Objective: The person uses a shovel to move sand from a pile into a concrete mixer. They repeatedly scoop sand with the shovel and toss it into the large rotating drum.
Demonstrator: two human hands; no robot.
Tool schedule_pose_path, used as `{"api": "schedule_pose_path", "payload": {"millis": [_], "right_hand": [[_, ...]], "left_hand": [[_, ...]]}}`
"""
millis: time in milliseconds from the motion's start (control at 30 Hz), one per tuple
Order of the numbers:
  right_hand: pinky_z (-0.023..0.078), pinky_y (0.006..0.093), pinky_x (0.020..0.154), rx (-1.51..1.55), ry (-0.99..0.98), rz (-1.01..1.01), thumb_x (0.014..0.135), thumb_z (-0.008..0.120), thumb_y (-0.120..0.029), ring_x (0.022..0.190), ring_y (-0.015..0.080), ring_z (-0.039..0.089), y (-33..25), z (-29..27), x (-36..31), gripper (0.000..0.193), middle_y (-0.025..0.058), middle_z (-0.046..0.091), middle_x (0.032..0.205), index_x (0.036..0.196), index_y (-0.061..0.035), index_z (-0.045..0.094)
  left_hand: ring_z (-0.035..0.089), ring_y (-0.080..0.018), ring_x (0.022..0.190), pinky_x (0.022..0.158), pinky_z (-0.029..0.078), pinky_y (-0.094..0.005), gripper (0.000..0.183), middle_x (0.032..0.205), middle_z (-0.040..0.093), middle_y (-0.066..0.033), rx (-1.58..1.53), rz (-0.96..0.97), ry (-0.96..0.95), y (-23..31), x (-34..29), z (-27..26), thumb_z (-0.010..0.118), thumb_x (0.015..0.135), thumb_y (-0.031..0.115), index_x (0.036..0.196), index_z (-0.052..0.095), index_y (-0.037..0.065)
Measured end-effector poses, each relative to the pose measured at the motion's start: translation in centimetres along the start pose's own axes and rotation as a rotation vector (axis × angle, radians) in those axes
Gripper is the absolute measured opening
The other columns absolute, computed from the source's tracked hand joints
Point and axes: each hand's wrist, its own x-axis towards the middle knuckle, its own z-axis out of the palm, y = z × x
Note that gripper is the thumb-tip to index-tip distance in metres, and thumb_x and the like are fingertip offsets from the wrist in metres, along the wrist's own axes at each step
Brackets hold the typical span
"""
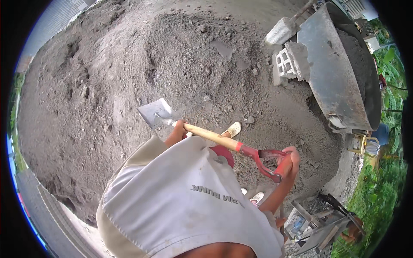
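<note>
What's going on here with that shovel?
Someone is holding a shovel in both hands. The left hand grips low, near the metal blade, and the right hand grips the red handle. No load shows on the blade. A mound of grey, gritty material lies ahead, with a big metal container off to the right.

the shovel shaft (208, 134) is made of smooth wood, the blade (154, 110) of metal, the grip (257, 161) coated in glossy red; the trough (329, 66) is formed of rust-marked metal, the shirt (167, 189) of matt cloth, the heap (185, 56) of rough grit.
</note>
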Motion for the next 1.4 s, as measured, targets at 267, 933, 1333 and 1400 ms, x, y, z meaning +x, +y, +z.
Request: {"api": "schedule_pose_path", "payload": {"millis": [267, 933, 1333, 1400], "right_hand": [[0.040, 0.0361, 0.057, 0.121, 0.038, -0.621, 0.081, 0.031, -0.029, 0.057, 0.0205, 0.048, -0.4, 21.2, -3.7, 0.034, 0.0079, 0.046, 0.065, 0.077, -0.0007, 0.050], [0.033, 0.0296, 0.045, 0.297, 0.040, -0.939, 0.071, 0.052, -0.022, 0.045, 0.0147, 0.040, 7.2, 40.4, -15.8, 0.024, 0.0048, 0.043, 0.050, 0.062, 0.0007, 0.050], [0.041, 0.0310, 0.052, 0.021, -0.049, -0.893, 0.072, 0.047, -0.019, 0.054, 0.0219, 0.052, 12.3, 48.5, -9.8, 0.021, 0.0106, 0.050, 0.058, 0.062, -0.0008, 0.050], [0.041, 0.0325, 0.053, -0.036, -0.155, -0.869, 0.072, 0.054, -0.020, 0.053, 0.0242, 0.051, 10.7, 49.9, -9.3, 0.020, 0.0102, 0.052, 0.061, 0.064, -0.0019, 0.053]], "left_hand": [[0.057, -0.0285, 0.061, 0.059, 0.046, -0.0468, 0.019, 0.064, 0.055, -0.0143, -0.144, -0.010, 0.179, -0.7, 1.4, -16.4, 0.045, 0.080, 0.018, 0.085, 0.050, 0.000], [0.057, -0.0219, 0.083, 0.073, 0.047, -0.0339, 0.042, 0.107, 0.053, -0.0168, 0.531, 0.385, -0.468, 7.5, -16.0, -12.2, 0.053, 0.080, 0.026, 0.115, 0.046, 0.003], [0.058, -0.0132, 0.078, 0.070, 0.045, -0.0246, 0.016, 0.084, 0.060, -0.0075, 0.717, 1.439, -0.274, 7.1, -34.6, -19.9, 0.049, 0.087, 0.011, 0.096, 0.055, -0.001], [0.059, -0.0118, 0.067, 0.061, 0.046, -0.0231, 0.013, 0.072, 0.061, -0.0060, 0.574, 1.573, -0.116, 9.3, -33.6, -19.2, 0.051, 0.086, 0.009, 0.091, 0.056, -0.001]]}}
